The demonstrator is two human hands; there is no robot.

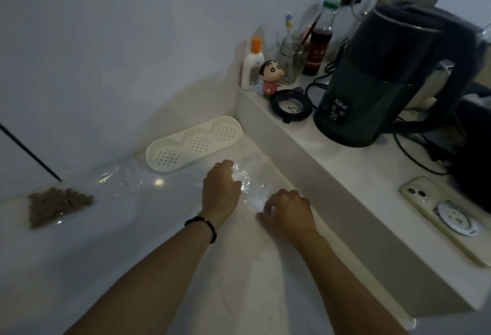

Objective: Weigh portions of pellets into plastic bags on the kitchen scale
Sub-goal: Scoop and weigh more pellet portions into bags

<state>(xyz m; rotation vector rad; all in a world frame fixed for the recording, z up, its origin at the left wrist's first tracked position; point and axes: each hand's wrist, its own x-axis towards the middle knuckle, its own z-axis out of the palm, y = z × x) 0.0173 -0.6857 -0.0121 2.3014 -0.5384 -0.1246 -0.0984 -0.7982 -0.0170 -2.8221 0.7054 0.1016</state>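
Note:
A clear plastic bag (pixel 252 175) lies crumpled on the white counter near the raised ledge. My left hand (pixel 220 188) has its fingers curled on the bag's left side. My right hand (pixel 288 211) pinches the bag's near end with curled fingers. At the far left a second clear bag (pixel 111 183) lies flat, with brown pellets (pixel 55 206) heaped in its near corner. No kitchen scale shows in this view.
A white perforated tray (pixel 195 143) sits beyond the hands. On the raised ledge (pixel 305 164) stand a dark electric kettle (pixel 377 90), a black round lid (pixel 291 105), a figurine (pixel 269 77), bottles, a glass jar, cables and a phone (pixel 446 218).

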